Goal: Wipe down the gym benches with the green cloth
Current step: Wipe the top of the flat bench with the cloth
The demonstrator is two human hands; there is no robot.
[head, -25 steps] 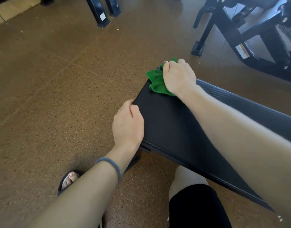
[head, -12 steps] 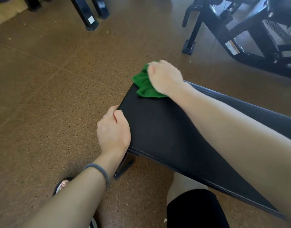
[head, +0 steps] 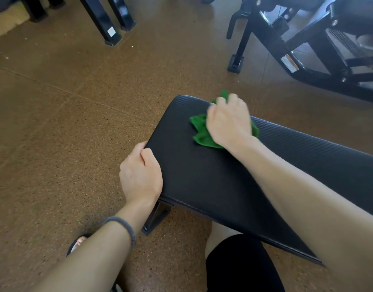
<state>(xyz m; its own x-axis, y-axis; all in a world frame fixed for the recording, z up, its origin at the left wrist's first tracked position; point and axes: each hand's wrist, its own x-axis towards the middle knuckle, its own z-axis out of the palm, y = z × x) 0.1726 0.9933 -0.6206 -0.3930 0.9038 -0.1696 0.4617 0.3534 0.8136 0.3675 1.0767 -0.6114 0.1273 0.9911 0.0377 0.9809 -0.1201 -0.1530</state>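
Nearest: knee in black fabric (head: 242,264), sandalled foot (head: 77,243) on speckled brown rubber floor (head: 55,144), grey band (head: 123,227) on L wrist. L hand (head: 140,175) grips near corner of bench (head: 202,182), fingers curled over rounded end, thumb on top; pad is matte black vinyl, smooth on top, ribbed along far edge. Farther: R hand (head: 228,123), motion-blurred, fingers curled, holds bunched green cloth (head: 202,133) against pad top nr far corner; beyond, black steel machine frames (head: 307,47).

black bench (head: 213,182), green cloth (head: 202,133) on top
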